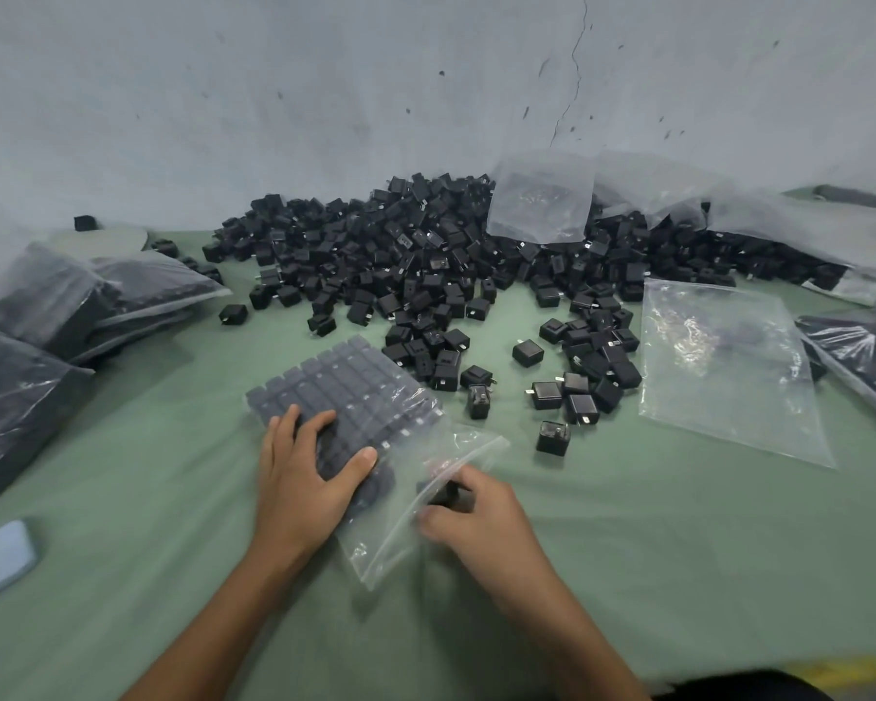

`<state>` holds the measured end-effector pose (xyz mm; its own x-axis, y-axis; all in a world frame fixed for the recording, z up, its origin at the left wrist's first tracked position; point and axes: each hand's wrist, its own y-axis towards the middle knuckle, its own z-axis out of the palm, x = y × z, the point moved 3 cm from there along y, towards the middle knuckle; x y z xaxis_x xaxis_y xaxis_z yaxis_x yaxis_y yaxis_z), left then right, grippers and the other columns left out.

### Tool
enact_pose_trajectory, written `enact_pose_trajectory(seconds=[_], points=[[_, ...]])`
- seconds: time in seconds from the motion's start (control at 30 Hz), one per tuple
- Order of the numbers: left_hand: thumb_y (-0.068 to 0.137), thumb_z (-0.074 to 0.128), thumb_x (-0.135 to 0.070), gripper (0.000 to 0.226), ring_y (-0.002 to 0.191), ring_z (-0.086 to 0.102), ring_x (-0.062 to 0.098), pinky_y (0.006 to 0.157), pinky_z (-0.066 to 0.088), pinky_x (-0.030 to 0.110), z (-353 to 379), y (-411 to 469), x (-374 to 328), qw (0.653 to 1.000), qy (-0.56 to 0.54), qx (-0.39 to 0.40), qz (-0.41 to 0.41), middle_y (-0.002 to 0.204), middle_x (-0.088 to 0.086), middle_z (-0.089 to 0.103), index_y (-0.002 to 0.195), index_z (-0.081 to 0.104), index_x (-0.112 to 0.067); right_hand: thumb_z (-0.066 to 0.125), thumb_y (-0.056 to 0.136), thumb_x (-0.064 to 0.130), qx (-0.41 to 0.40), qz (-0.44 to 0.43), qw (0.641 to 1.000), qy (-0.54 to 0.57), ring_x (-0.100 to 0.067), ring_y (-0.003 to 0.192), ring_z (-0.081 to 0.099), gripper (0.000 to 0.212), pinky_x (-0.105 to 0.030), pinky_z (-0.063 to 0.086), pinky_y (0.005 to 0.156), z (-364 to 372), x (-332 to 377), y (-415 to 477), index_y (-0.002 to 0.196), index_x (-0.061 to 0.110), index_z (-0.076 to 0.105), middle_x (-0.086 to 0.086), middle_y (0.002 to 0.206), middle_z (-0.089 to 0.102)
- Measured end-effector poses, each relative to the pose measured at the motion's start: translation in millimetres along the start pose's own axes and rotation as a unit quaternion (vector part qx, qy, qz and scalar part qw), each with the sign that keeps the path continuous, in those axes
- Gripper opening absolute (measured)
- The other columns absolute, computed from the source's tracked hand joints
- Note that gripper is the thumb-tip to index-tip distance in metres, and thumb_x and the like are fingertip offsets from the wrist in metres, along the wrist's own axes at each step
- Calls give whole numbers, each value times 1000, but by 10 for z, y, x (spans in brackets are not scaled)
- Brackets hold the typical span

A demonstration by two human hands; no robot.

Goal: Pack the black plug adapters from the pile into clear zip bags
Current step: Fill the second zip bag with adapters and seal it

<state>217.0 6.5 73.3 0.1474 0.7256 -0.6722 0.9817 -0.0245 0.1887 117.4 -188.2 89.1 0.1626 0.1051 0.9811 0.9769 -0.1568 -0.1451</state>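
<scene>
The left hand (308, 475) presses flat on the zip bag (390, 548), fingers spread. The right hand (479, 516) pinches one black adapter (445, 491) at the bag's mouth.

left grip (299, 483) presses zip bag (365, 392), right grip (481, 518) pinches adapter (446, 494).

Pale grey wall (324, 93), scuffed, thin crack down right; green cloth surface (173, 574) below.
</scene>
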Motion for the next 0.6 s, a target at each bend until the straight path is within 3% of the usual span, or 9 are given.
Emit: enact_pose_trajectory(seconds=[0.07,0.23,0.33,0.43,0.5,0.6], points=[[70,53,-77,87,153,6,16,124,15,44,2,1,-1,1000,1,1,-4,164,0,21,143,47,-31,65,73,8,-29,17,999,17,-19,88,72,31,-49,58,85,99,-40,123,98,24,72,0,91,75],[72,53,-77,85,152,4,13,124,15,44,9,-5,12,1000,2,-1,-3,164,-3,18,144,46,-34,56,95,11,-82,-13,995,-51,-18,65,71,33,-42,61,69,272,-38,280,122,28,61,-3,79,72],[70,50,-81,88,152,3,12,124,15,45,7,-11,16,1000,0,1,-2,164,-5,17,145,44,-35,58,95,19,-82,-41,986,-138,-25,81,70,22,-44,58,77,332,-11,281,116,25,62,-3,87,71],[69,48,-83,89,152,2,11,124,15,44,6,-17,13,1000,-3,2,-4,164,-5,17,145,44,-36,60,95,29,-94,-72,976,-184,-19,104,63,24,-30,50,93,320,10,233,117,25,67,1,113,63],[71,51,-80,87,152,2,11,124,14,43,8,-14,12,1000,-5,2,-5,164,-5,17,145,44,-36,57,96,29,-92,-87,972,-196,-15,107,60,25,-22,44,89,321,25,202,118,27,67,4,114,63],[77,61,-72,79,152,2,11,124,13,41,14,-14,14,1000,-8,1,-2,165,-4,17,144,44,-35,50,99,24,-90,-93,971,-202,-19,99,62,25,-27,45,82,319,26,198,121,27,62,5,103,68]])
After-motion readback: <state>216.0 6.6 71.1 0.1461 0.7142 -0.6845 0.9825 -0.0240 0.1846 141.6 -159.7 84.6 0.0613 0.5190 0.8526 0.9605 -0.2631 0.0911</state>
